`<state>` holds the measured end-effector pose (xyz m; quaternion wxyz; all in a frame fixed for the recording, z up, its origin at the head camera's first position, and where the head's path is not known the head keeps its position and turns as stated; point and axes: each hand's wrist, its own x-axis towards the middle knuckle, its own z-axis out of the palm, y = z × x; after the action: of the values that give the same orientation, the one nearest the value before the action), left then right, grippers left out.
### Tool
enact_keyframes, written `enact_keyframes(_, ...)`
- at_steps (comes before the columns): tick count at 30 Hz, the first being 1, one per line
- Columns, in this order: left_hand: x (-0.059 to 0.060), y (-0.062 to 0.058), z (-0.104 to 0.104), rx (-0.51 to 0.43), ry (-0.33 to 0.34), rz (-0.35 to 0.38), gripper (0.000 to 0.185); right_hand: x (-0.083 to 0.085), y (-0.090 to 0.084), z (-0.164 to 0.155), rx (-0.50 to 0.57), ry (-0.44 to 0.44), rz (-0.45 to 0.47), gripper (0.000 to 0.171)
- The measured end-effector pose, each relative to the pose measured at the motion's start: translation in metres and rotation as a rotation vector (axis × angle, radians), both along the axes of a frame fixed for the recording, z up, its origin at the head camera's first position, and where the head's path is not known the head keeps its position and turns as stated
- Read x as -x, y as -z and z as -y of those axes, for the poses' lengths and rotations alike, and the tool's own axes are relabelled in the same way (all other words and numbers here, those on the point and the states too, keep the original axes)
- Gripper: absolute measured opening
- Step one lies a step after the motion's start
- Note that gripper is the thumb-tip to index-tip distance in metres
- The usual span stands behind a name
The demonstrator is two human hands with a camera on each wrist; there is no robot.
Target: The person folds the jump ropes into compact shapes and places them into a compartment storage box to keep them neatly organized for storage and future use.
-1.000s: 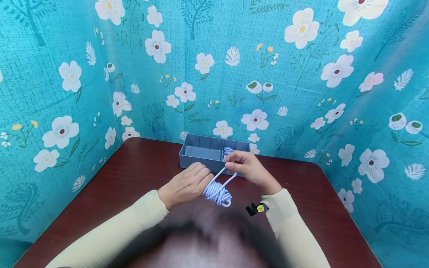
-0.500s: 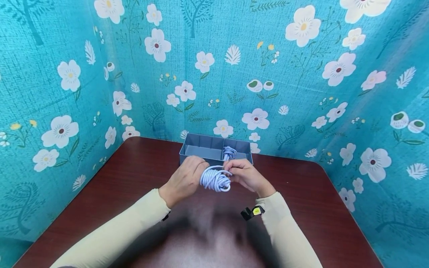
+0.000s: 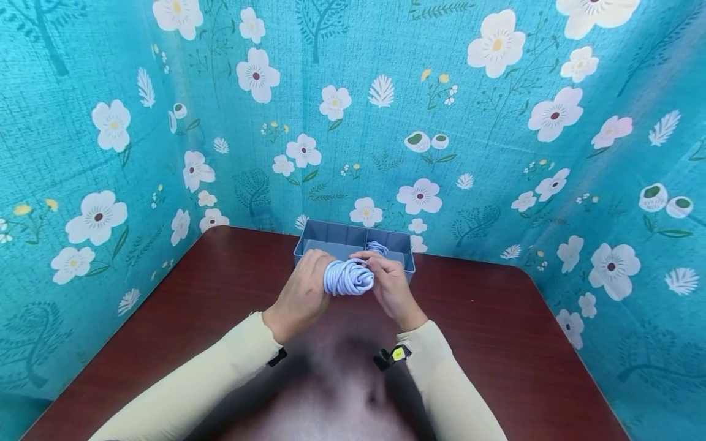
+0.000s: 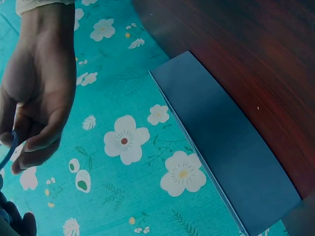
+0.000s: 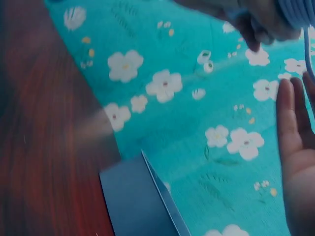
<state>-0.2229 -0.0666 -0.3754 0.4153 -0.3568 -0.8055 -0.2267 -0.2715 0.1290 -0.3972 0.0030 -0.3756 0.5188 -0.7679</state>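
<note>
A pale blue cord wound into a bundle [image 3: 349,278] is held up between both hands, in front of the grey-blue box [image 3: 336,233]. My left hand [image 3: 300,291] grips the bundle's left end, with most of its fingers turned away from the head view. On the other side, my right hand [image 3: 393,288] holds a strand of the cord at the bundle's upper right. The left wrist view shows the right hand [image 4: 42,103] with bent fingers pinching the strand [image 4: 10,152]. At the right wrist view's top corner, the windings [image 5: 298,12] sit beside the left hand.
One divider splits the box into two compartments. A second blue cord bundle [image 3: 377,247] lies in the smaller right one. Dark red-brown table [image 3: 485,343] runs around the box, and a turquoise floral curtain [image 3: 353,122] hangs behind and at both sides.
The bundle has risen and moved slightly left. My right hand has carried the long strand up and over, close against the bundle, so the wide loop has shrunk. The box has stayed put.
</note>
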Motion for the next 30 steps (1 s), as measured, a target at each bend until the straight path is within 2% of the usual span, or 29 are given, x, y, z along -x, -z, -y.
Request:
enact_keyframes(2, 0.002, -0.001, 0.000, -0.033, -0.027, 0.006, 0.009, -0.003, 0.001, 0.009, 0.049, 0.067, 0.041, 0.020)
enact_keyframes(6, 0.008, -0.003, 0.001, -0.067, -0.097, 0.022, 0.015, -0.007, 0.005, 0.023, 0.149, 0.174, 0.136, 0.013)
enact_keyframes(9, 0.014, -0.002, 0.002, -0.063, -0.152, 0.031, 0.017, -0.009, 0.010, 0.032, 0.164, 0.253, 0.145, 0.013)
enact_keyframes(13, 0.020, 0.001, 0.003, -0.053, -0.229, 0.054, 0.019, -0.014, 0.017, 0.040, 0.155, 0.300, 0.124, 0.018)
enact_keyframes(19, 0.027, 0.007, 0.003, -0.040, -0.334, 0.130, 0.027, -0.024, 0.017, 0.051, 0.167, 0.260, 0.181, 0.023)
enact_keyframes(25, 0.031, 0.013, -0.001, -0.005, -0.406, 0.154, 0.042, -0.032, 0.015, 0.064, 0.070, 0.408, 0.203, 0.039)
enact_keyframes(30, 0.030, 0.018, -0.006, 0.061, -0.468, 0.164, 0.052, -0.030, 0.015, 0.072, 0.043, 0.492, 0.207, 0.042)
